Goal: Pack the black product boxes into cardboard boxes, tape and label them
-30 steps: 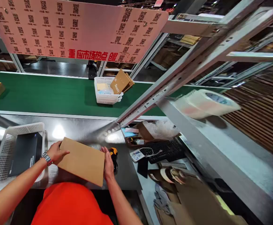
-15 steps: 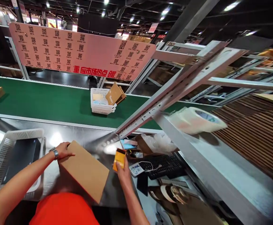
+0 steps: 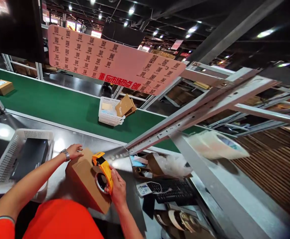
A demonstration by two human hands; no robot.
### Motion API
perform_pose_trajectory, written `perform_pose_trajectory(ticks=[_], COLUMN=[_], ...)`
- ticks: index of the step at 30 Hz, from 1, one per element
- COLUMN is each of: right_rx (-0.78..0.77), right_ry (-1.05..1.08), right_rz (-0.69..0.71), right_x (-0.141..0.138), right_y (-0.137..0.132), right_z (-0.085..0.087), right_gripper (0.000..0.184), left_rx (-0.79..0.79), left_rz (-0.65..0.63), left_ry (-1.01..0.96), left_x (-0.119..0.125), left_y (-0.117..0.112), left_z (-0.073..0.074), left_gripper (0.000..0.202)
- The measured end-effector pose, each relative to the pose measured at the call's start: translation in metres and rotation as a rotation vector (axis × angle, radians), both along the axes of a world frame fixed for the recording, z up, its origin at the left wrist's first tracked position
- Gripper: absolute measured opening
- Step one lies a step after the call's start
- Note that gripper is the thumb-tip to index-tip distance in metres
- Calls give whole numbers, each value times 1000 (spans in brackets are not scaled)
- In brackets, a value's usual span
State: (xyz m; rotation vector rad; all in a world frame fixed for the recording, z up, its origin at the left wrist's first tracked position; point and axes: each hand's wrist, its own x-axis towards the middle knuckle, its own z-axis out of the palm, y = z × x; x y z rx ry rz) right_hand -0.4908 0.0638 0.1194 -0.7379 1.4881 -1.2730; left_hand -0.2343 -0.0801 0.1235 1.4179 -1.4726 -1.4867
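A closed brown cardboard box (image 3: 83, 177) lies at an angle on the metal bench in front of me. My left hand (image 3: 74, 152) is at its far left corner, fingers stretched out along the top edge; a metal watch sits on that wrist. In my right hand (image 3: 118, 187) is an orange tape dispenser (image 3: 107, 169), held by its body above the box's top face. Its head points toward the far end of the box, and the tape roll (image 3: 101, 182) faces me. Whether the dispenser touches the cardboard I cannot tell.
Left on the bench, a white basket (image 3: 50, 139) holds a flat black box (image 3: 32, 156). Beyond runs a green conveyor (image 3: 60, 103) with another basket (image 3: 105, 118) and a small parcel (image 3: 4, 88). At right are a keyboard (image 3: 174, 191) and a slanted metal post (image 3: 164, 119).
My right hand has brought the tape dispenser leftward from beside the box to over its top. My left hand's fingers have lifted and straightened at the far corner. The view has shifted left.
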Motion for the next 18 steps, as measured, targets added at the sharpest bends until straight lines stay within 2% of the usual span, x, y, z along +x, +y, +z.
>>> perform_pose_trajectory(ticks=[3, 4, 5, 7, 9, 13, 15, 18], right_rx=[-16, -23, -30, -45, -54, -56, -49, -57], right_ry=[-11, 1, 17, 52, 77, 105, 128, 188], right_rz=[-22, -24, -21, -5, 12, 49, 96, 178], right_x=[-9, -9, -9, -7, -4, -1, -6, -18], right_y=[2, 4, 6, 9, 11, 10, 9, 10], right_z=[-3, -4, -4, -6, -6, -1, 4, 11], right_gripper=[90, 90, 89, 88, 84, 81, 80, 72], left_rx=[-156, -142, -65, 197, 369, 338, 286, 161], left_rz=[162, 175, 146, 9, -84, -29, 40, 221], left_ry=[-76, -61, -17, 138, 268, 238, 157, 59], left_x=[-11, -17, -23, -37, -50, -62, -51, -1], left_y=[11, 16, 21, 29, 36, 41, 32, 0], left_z=[10, 13, 16, 20, 21, 21, 25, 40], left_gripper=[52, 49, 52, 66, 69, 54, 50, 38])
